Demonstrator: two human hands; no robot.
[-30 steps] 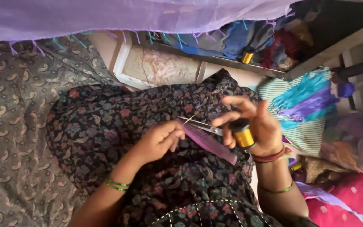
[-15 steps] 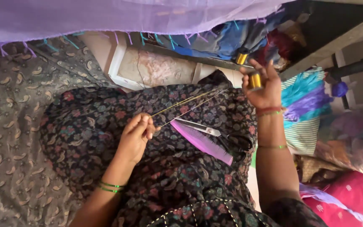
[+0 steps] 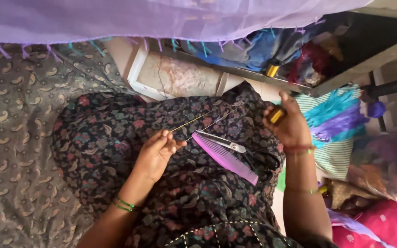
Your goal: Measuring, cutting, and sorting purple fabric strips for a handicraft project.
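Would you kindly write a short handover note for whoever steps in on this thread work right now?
Left hand: fingertips pinched on the free ends of the golden thread, over the lap.
Right hand: grip closed on the golden spool, raised to the right.
Thread: two strands run taut between the hands.
Nearby: purple comb and scissors lie on the floral fabric on the lap; a second golden spool sits on the shelf behind.
Done: a length is drawn off the spool.
Left: the thread is uncut; the scissors are untouched.
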